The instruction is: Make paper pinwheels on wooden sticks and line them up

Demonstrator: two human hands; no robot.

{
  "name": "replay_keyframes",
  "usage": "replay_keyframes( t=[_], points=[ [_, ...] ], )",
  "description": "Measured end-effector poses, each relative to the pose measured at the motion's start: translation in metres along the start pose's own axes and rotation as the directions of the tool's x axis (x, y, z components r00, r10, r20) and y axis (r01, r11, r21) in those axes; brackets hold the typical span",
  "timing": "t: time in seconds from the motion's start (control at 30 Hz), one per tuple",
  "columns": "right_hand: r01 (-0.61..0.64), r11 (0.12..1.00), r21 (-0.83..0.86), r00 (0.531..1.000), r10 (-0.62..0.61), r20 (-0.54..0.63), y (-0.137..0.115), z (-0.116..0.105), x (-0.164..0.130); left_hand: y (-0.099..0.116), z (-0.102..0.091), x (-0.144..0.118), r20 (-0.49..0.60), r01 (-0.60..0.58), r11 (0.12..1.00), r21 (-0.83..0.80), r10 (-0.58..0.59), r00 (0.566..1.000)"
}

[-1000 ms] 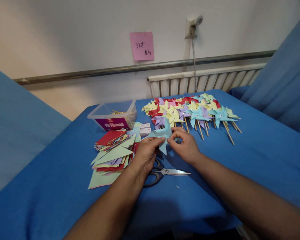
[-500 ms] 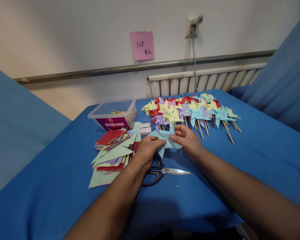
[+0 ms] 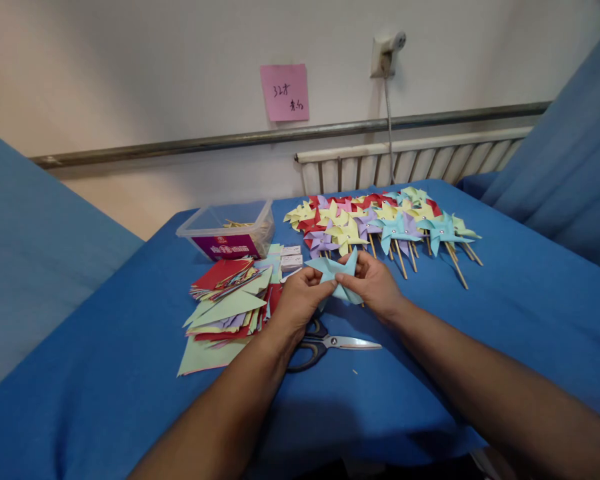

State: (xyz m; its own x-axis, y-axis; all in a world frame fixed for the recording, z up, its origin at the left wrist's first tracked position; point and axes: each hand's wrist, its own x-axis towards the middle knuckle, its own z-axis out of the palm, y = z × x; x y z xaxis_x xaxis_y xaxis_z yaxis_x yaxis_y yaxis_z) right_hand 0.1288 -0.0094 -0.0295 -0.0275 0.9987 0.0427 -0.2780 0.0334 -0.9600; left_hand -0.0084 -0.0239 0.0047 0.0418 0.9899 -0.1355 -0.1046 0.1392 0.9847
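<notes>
Between both hands I hold a light blue paper pinwheel (image 3: 349, 265) above the table, its folded points sticking out. My left hand (image 3: 303, 293) pinches its left side, with the thumb reaching to the middle. On the other side my right hand (image 3: 375, 283) grips the paper, its thumb also pressed near the centre. Part of the pinwheel is hidden by my fingers. Below my hands a pair of scissors (image 3: 335, 342) with dark handles lies on the blue cloth, blades pointing right. Just behind are many finished pinwheels (image 3: 395, 229) on wooden sticks.
Left of my hands lies a stack of coloured paper (image 3: 225, 307). Behind it stands a clear plastic box (image 3: 230, 230) holding thin sticks. Two small white boxes (image 3: 291, 260) sit beside the stack. A radiator (image 3: 420, 150) and a metal pipe (image 3: 220, 141) run along the wall.
The light blue pinwheel has turned a little in my hands and shifted slightly to the right. Both thumbs now meet closer together near its centre.
</notes>
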Motion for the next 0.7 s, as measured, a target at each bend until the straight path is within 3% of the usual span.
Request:
replay_keyframes(
  t=[0.2, 0.33, 0.47, 0.57, 0.7],
  points=[
    [0.000, 0.998, 0.061, 1.000, 0.000, 0.011, -0.001, 0.000, -0.001, -0.001, -0.006, 0.006, -0.043, -0.014, 0.999, 0.037, 0.016, 0.999],
    [0.064, 0.998, -0.002, 0.996, -0.064, -0.057, -0.002, -0.004, 0.003, 0.006, -0.018, 0.013, -0.119, -0.025, 0.993, -0.119, 0.011, 0.993],
    [0.135, 0.982, -0.135, 0.990, -0.140, -0.027, 0.009, -0.005, 0.006, 0.019, -0.028, 0.017, -0.200, -0.129, 0.951, -0.281, 0.073, 0.977],
    [0.262, 0.906, -0.333, 0.965, -0.239, 0.108, 0.016, -0.003, 0.002, 0.025, -0.032, 0.018, -0.246, -0.173, 0.927, -0.333, 0.091, 0.965],
    [0.538, 0.674, -0.506, 0.840, -0.374, 0.393, 0.018, 0.003, -0.007, 0.026, -0.032, 0.018, -0.259, -0.209, 0.909, -0.360, 0.118, 0.959]
  ],
)
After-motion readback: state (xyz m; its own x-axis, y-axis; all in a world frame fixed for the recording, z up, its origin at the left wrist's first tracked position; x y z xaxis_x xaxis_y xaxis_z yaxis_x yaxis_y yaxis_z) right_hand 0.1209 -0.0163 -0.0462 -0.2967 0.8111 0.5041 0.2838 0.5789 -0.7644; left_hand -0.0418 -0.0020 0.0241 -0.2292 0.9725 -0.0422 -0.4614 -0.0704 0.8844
